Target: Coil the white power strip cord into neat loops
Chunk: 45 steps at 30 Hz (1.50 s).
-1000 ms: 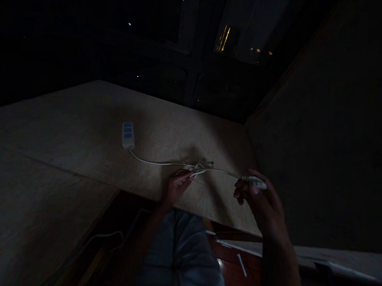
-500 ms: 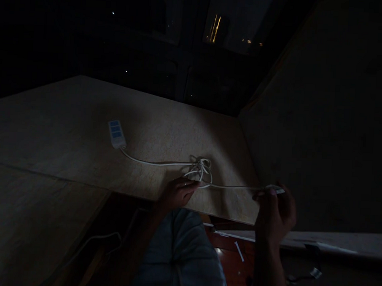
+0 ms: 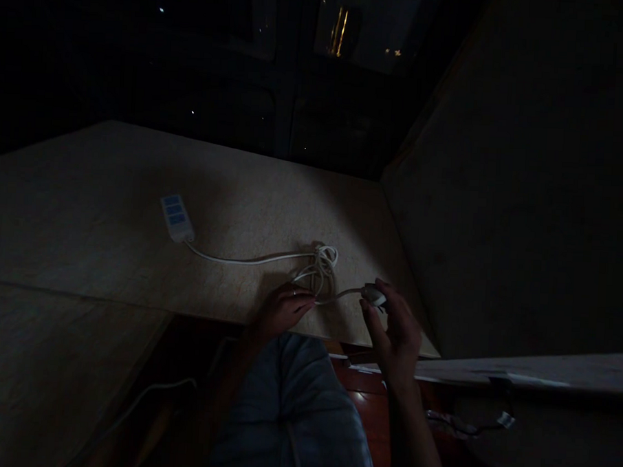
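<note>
A white power strip (image 3: 176, 218) with blue socket faces lies at the left on the pale stone-like surface. Its white cord (image 3: 325, 262) runs right into a loose, tangled bundle of loops. My left hand (image 3: 282, 309), a ring on one finger, pinches the cord at the near side of that bundle. In my right hand (image 3: 397, 333), thumb and fingers grip the plug (image 3: 375, 295) at the cord's end, just above the surface. A short, slack stretch of cord curves between my two hands.
The pale ledge (image 3: 250, 210) ends at a dark window behind and a dark wall (image 3: 524, 201) on the right. Below its front edge are a blue-grey padded cushion (image 3: 293, 412) and reddish flooring. Another white cable (image 3: 165, 385) hangs at lower left; a dark cable (image 3: 478, 430) lies lower right.
My right hand has moved left with the plug, toward my left hand. The cord between them, straight and taut before, now curves slackly. My left hand stays at the loops.
</note>
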Motion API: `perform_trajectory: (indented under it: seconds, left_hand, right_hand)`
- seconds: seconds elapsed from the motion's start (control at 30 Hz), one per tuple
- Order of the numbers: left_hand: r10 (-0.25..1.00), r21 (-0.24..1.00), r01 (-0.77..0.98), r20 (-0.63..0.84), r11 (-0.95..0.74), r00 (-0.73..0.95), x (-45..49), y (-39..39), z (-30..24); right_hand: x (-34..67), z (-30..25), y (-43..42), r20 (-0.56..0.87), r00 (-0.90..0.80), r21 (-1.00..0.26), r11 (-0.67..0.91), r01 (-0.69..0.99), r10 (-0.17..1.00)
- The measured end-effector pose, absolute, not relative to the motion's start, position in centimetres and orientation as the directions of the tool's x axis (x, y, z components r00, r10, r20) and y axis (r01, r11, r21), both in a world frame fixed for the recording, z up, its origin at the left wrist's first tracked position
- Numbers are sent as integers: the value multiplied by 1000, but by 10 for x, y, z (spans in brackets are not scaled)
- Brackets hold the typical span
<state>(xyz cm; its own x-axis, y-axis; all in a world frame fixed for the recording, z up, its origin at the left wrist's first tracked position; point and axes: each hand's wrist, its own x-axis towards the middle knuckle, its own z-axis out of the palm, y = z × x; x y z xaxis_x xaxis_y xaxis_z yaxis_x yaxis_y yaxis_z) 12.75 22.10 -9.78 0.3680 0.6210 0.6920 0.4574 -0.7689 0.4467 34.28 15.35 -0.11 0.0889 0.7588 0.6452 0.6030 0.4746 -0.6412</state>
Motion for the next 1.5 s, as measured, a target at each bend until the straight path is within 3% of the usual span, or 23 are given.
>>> perform_trajectory:
  seconds: [0.13,0.33,0.5,0.6,0.7,0.87,1.13,1.33,1.5]
  left_hand:
    - [677,544,422,673,-726,298,128,219,-91]
    - [815,738,496,571,-457,-99,120,227,-93]
    - [914,782,528,405,-331,-27,122,237,-101]
    - [942,877,375,334,-300,-26,124,238,-100]
    - [980,979,75,195,-192,-43,122,235,-98]
    - [1000,965,-263,-4,11,27,117,230,-95]
    - [1000,966,-256,23,-20,10,116,230,-93]
    - [998,969,-247,11,4,60,115,228,-89]
    - [998,942,-335,32,-11,57,110,229,-89]
  right_hand:
    - [339,3,161,647,58,-628,488,607,760]
    - [347,-14,157,499,186,-790,356,499,846]
    - [366,-30,147,359,351,-896,213,390,865]
    - [377,-47,139,280,374,-902,109,417,884]
    - [379,-67,134,186,382,-911,13,412,905]
    - [360,-80,143,120,451,-945,-38,326,885]
    - [328,-80,174,51,355,-977,-26,211,934]
    - [313,-81,193,206,224,-884,83,460,953]
    - [311,-79,201,210,159,-858,104,503,965]
